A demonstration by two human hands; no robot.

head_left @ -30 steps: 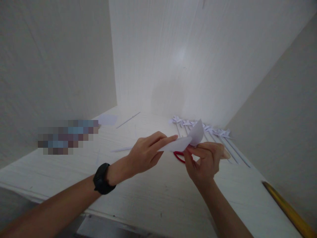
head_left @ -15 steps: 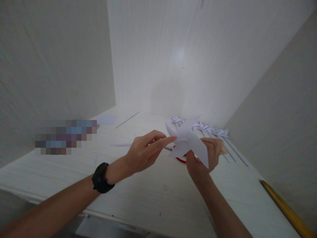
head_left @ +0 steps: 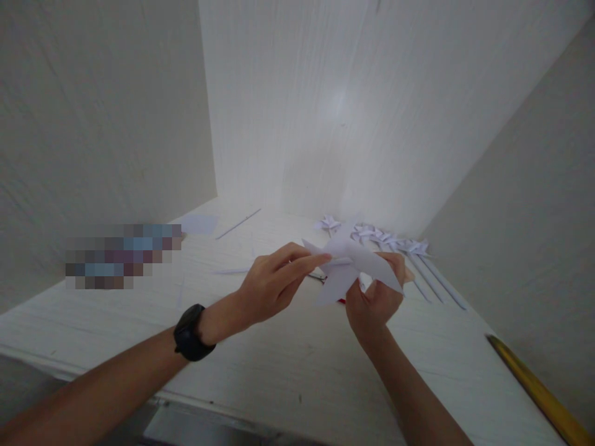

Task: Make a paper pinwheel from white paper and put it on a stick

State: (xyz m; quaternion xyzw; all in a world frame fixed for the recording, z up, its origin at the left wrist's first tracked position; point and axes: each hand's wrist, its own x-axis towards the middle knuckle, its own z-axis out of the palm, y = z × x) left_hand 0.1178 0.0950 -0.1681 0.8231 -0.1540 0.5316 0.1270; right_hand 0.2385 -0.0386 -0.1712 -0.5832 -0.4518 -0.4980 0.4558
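Observation:
A white paper pinwheel [head_left: 341, 282], its blades spread, is held above the table between my hands. My right hand [head_left: 379, 297] is closed on it from below, thumb near the middle and fingers partly hidden behind a blade. My left hand [head_left: 274, 279] wears a black watch on its wrist. Its fingers are closed together at a short white paper roll [head_left: 339, 262] that points out from the pinwheel's centre. Behind the pinwheel, scissors [head_left: 317, 275] with red handles lie on the table, largely covered.
Several paper pinwheels on sticks [head_left: 385, 238] lie in a row at the right back. Thin paper rods [head_left: 239, 223] and a paper sheet [head_left: 199, 223] are at the left back. A yellow strip [head_left: 530, 387] runs along the right wall. A blurred patch hides something at the left.
The pinwheel has turned slightly and shifted a little left in my hands, and my right hand has moved slightly left with it. More of the scissors' red handles is covered.

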